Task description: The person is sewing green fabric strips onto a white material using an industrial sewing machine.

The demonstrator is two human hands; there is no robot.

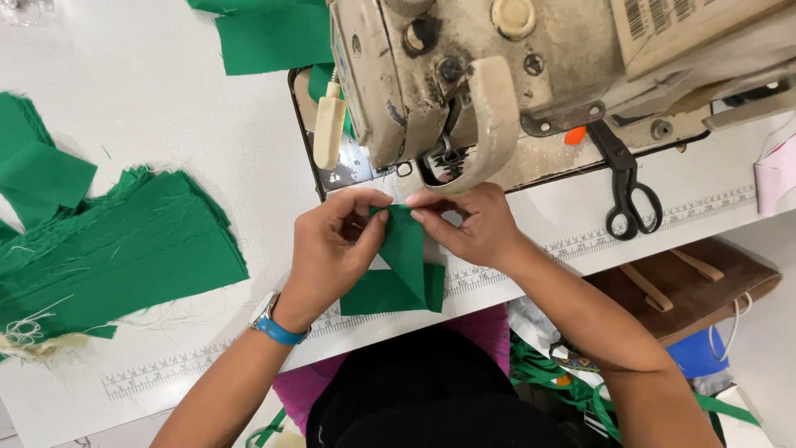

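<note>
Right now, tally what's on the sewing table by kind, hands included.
Hands: 2, left hand and right hand, both pinching the folded green piece
Folded green piece in hand: 1
Sewing machine: 1
Black scissors: 1
Green fabric stacks: 3, large stack, far-left stack, top stack
Total: 8

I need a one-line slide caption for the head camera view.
Both hands, left and right, fold a green fabric piece before a worn sewing machine.
</note>
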